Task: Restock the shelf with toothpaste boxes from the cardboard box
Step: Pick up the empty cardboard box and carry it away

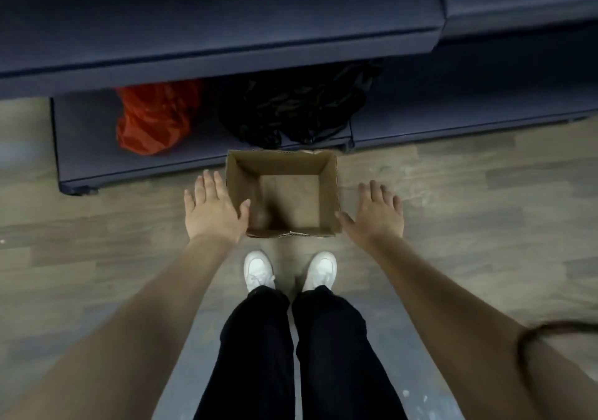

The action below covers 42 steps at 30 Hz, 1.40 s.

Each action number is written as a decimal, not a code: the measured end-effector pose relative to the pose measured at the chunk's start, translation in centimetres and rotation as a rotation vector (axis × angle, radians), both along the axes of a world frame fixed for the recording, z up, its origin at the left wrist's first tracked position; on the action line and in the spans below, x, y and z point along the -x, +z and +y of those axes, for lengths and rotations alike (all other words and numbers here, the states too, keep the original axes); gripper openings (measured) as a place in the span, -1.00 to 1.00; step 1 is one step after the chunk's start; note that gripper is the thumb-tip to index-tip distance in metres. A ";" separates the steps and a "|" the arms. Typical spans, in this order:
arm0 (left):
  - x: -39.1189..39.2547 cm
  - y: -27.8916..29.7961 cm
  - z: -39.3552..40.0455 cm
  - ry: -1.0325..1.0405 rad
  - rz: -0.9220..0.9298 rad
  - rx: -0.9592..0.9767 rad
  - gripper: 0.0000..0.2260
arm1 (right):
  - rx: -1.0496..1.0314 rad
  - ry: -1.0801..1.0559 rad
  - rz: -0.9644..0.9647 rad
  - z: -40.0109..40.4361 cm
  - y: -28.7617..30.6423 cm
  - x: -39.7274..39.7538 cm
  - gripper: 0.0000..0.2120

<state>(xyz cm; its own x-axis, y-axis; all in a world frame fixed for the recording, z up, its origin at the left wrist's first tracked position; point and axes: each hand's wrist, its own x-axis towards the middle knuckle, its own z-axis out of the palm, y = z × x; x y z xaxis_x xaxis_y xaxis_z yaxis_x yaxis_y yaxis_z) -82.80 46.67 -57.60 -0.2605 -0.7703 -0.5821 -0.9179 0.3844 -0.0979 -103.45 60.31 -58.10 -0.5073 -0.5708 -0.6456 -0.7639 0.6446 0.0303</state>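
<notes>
Nearest the camera, the person's legs in black trousers (291, 355) run down to two white shoes (259, 269) standing side by side on the wood-look floor (469, 199). Both bare forearms reach forward and down past the legs.

Just beyond the shoes sits the open cardboard box (328, 193), upright on the floor. Only its bare brown bottom shows inside; no toothpaste boxes can be seen in it.

The box lies between the two hands. The left hand (212, 210) is at the box's left side, fingers straight and spread, palm down, its thumb over the box's left rim near the near corner. The right hand (378, 215) is at the box's right side, likewise flat and spread, its thumb tip at the near right corner. Neither hand is curled round anything; whether either actually touches the cardboard cannot be told. The hands are well apart, the whole box between them.

Beyond the box is the dark blue shelf (210, 57). On its low bottom tier lie a red bag (152, 121) at left and a black bag (297, 105) beside it, right behind the box.
</notes>
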 end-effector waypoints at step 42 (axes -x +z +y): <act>-18.9 9.7 3.5 0.924 0.444 -0.005 -0.42 | 0.125 0.355 -0.126 -11.5 11.1 -18.0 -0.32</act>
